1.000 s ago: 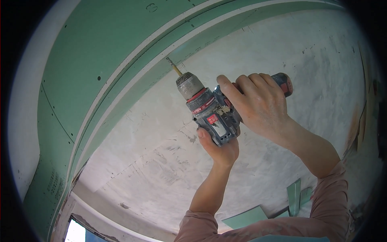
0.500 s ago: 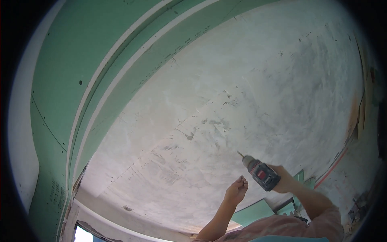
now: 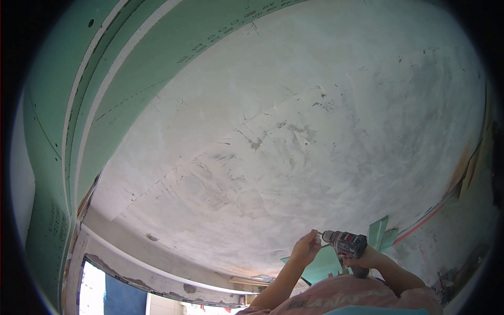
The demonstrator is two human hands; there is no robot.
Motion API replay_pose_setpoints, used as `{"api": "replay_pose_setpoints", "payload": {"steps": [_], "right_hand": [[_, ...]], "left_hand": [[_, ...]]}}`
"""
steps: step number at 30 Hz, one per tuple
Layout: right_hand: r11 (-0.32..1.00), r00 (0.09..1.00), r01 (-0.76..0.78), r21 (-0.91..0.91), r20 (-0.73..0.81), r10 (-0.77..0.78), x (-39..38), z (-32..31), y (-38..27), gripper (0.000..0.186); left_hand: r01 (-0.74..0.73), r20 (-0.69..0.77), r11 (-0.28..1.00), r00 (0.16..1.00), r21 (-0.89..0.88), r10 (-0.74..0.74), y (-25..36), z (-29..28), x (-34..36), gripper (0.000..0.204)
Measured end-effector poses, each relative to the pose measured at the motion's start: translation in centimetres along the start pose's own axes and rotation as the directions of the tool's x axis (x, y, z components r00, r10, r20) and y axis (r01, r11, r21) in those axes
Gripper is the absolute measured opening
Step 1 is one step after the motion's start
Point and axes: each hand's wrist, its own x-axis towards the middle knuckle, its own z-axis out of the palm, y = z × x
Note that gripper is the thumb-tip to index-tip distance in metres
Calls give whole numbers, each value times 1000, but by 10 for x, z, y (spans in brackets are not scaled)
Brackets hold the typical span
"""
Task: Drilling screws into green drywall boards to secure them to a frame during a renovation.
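Note:
My right hand [image 3: 366, 259] is wrapped round the handle of a dark cordless drill [image 3: 347, 243] with a red patch on its side. The drill points left, and its thin bit [image 3: 320, 233] reaches the fingertips of my left hand [image 3: 305, 249]. Those fingers are closed in a pinch at the bit's tip. Whatever they hold there is too small to make out. Both hands are raised in front of my chest, below the grey-white plastered ceiling [image 3: 252, 178].
Green boards [image 3: 136, 68] with pale stepped edges curve along the upper left. More green board [image 3: 321, 264] stands behind my hands. A bright window opening [image 3: 92, 287] lies at lower left, and a red strip [image 3: 418, 226] runs along the right wall.
The drill has come down and turned from pointing up-left to nearly level, its bit now meeting my left fingertips. The view has shifted, showing more of the window opening.

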Motion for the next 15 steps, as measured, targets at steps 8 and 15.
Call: {"api": "replay_pose_setpoints", "payload": {"steps": [8, 15], "right_hand": [[999, 996, -25, -20, 84, 26, 9, 5, 8, 27], [804, 978, 203, -558, 72, -197, 31, 22, -13, 33]], "left_hand": [[106, 50, 986, 994, -126, -100, 8, -16, -6, 18], [-38, 109, 994, 993, -99, 49, 38, -9, -13, 15]]}}
